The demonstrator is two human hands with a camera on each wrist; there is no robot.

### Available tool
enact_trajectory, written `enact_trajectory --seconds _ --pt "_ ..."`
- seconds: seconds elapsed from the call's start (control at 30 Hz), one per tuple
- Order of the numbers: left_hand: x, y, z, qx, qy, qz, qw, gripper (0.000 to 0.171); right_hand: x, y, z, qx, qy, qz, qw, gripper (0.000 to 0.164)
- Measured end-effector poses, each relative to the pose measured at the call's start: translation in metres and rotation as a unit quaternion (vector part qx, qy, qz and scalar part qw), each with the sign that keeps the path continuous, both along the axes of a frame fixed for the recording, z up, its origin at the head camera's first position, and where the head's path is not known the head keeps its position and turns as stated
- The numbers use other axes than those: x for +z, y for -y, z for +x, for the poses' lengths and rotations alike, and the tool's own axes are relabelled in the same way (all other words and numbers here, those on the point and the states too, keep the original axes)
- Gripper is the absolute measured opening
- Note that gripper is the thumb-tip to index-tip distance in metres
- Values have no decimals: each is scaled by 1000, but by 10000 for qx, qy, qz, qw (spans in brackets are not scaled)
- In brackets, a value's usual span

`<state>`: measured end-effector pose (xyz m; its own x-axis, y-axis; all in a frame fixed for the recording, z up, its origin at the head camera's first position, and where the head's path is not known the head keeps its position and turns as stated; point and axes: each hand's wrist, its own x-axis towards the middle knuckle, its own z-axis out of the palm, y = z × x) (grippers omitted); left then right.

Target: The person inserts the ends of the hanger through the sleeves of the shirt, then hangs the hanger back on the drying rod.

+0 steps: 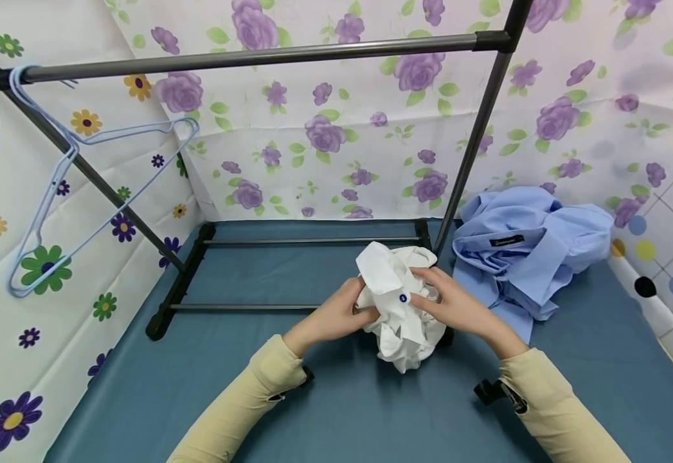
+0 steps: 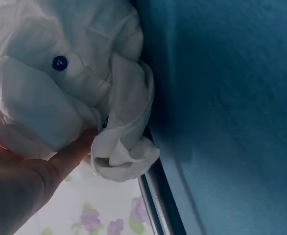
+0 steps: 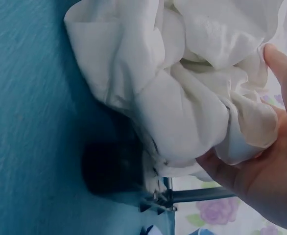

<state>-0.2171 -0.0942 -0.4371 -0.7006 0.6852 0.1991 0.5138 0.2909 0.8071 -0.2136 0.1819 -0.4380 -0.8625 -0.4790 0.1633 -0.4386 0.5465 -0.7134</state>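
Observation:
A crumpled white shirt [image 1: 393,328] is bunched up between both hands over the table, near the front of the rack. Dark blue buttons [image 2: 59,63] show on its cloth in the left wrist view. My left hand [image 1: 340,311] grips the bundle from its left side, thumb toward me; some of its fingers are hidden by the cloth. On the opposite side my right hand [image 1: 457,301] holds the bundle, its thumb and fingers pressed into the folds. In the right wrist view the shirt [image 3: 182,112] hangs in loose folds from the right hand [image 3: 268,178].
A dark metal rack [image 1: 255,62] stands on the blue-green table cover [image 1: 336,405]. Light blue hangers [image 1: 76,151] hang at its left end. A rumpled light blue shirt [image 1: 567,244] lies to the right, behind my right hand. Flowered sheets [image 1: 324,161] line the back and sides.

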Motion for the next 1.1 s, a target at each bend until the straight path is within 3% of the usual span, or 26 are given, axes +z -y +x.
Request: enact_trajectory --seconds 0.2,0.33,0.5,0.6,0.7,0.97,1.1 --pt "2 5 0 194 -409 -232 9987 46 4 -6 3 -309 375 283 9984 65" --pt "11 17 0 374 -685 -447 9959 52 15 -13 7 -562 317 401 9971 61" --pt "26 35 1 636 -144 -261 9975 54 31 -21 12 -898 82 301 9955 56" --pt "35 45 0 884 181 10 9959 53 36 -21 13 -898 -88 131 9958 53" --pt "39 48 -3 938 270 183 9951 52 36 -21 12 -753 -198 -27 9970 52" --pt "17 40 -10 149 592 -132 9980 48 15 -14 9 -230 -97 174 9995 57" --pt "7 36 -9 46 559 -538 9970 42 2 -11 10 -106 -76 323 9994 59"
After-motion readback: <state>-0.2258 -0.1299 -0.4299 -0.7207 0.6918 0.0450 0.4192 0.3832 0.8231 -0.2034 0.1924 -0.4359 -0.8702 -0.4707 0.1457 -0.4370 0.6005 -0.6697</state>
